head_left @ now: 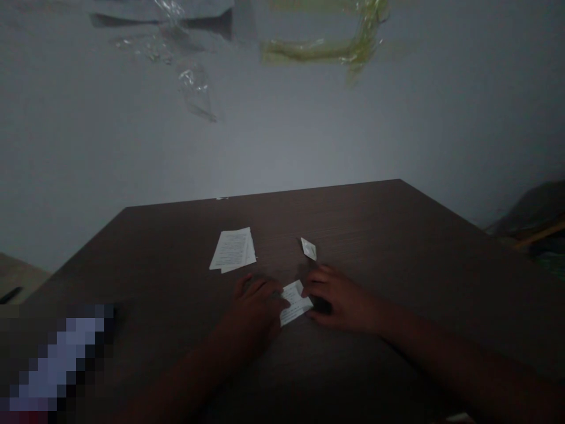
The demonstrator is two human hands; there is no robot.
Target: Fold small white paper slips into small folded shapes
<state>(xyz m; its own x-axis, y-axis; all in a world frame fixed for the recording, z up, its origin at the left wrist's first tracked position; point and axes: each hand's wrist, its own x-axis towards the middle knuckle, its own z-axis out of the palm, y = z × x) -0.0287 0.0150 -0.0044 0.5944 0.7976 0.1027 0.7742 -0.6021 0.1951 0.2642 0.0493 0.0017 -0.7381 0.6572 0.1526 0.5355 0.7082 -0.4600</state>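
Note:
A small piece of printed paper [295,299] lies on the dark wooden table between my hands. My left hand [259,303] holds its left side, with fingertips and thumb over the edge. At the right edge, my right hand [338,299] has bent fingers above and the thumb below, gripping the paper near its corner. Just beyond my right fingers is a small folded paper piece [309,248], partly raised off the table. Farther left, beyond my left hand, rests a short stack of printed sheets [233,250], slightly fanned. Dim light makes the fingertips hard to see.
The brown table [379,235] stands against a grey wall [282,135] bearing yellowish tape [309,52] and clear tape [194,82]. A pixelated bright object [62,359] is at the lower left. A dark bulky thing [536,206] sits beyond the table's right edge.

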